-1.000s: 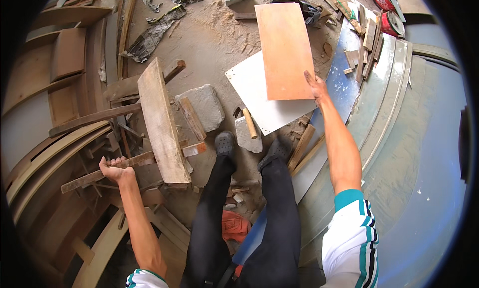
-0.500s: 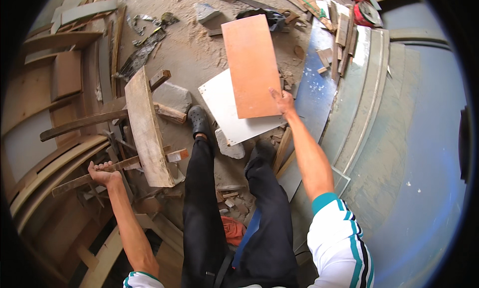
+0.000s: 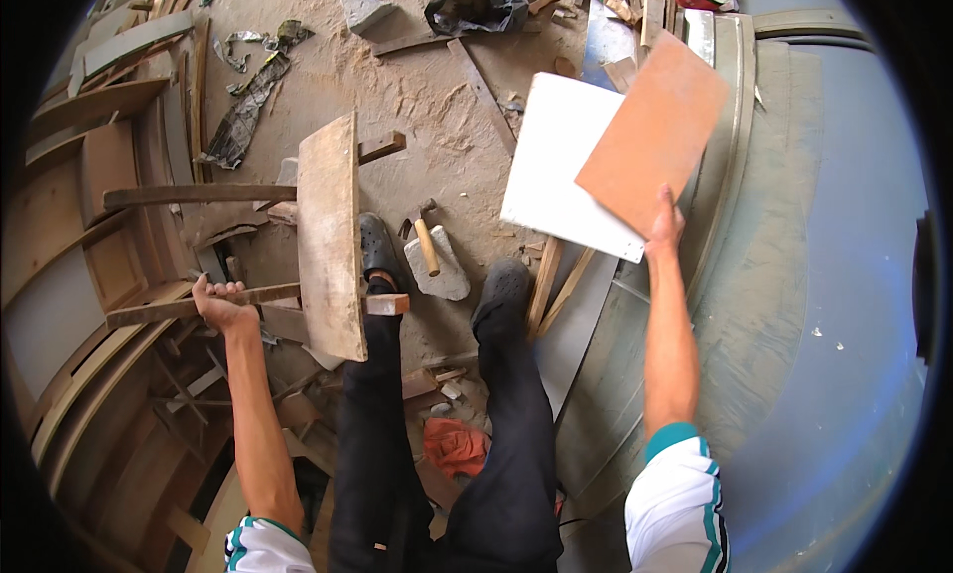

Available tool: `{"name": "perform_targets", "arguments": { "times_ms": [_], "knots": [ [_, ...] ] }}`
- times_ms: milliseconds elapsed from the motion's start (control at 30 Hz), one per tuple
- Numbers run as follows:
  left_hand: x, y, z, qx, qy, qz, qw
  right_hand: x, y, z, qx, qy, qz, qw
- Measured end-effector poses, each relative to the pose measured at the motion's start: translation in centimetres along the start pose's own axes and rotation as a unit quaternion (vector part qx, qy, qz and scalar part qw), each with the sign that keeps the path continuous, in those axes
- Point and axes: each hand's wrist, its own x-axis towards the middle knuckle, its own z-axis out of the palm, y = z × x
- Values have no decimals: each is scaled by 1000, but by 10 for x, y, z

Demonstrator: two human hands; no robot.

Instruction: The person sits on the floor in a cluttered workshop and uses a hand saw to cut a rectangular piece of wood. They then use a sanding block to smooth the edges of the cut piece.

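Lying between frame (image 3: pixel 330 241) and orange panel (image 3: pixel 655 136): hammer (image 3: pixel 427 250), apparently on stone (image 3: pixel 447 276)

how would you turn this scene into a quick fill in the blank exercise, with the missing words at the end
The right hand holds an orange panel, and the second panel, partly covered by it, is ____ in colour.
The hand gripping the wooden frame is the person's ____ one.
The tool whose handle rests on the pale block is a ____.

Missing words: white; left; hammer
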Motion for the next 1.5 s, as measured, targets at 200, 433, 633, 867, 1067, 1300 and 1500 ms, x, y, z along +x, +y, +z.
{"name": "perform_targets", "arguments": {
  "times_ms": [200,433,633,867,1067,1300,1500],
  "knots": [
    [5,-17,9,24,-4,12,1000,41,5,-23,-79,39,-12,996],
    [7,-3,5,4,23,7,1000,17,15,-2,-70,36,-23,997],
    [17,-4,-7,-24,12,7,1000,12,21,8,-31,27,-47,998],
    [30,-12,-12,3,27,6,1000,-8,48,54,-46,25,-51,997],
    [59,-11,-9,4,21,9,1000,6,46,65,-194,7,-87,977],
    [98,2,-21,-36,72,-39,996,-46,0,67,-263,71,-82,959],
    [145,43,-64,-95,119,-59,987,-140,-72,108,-281,99,-78,952]
  ]
}}
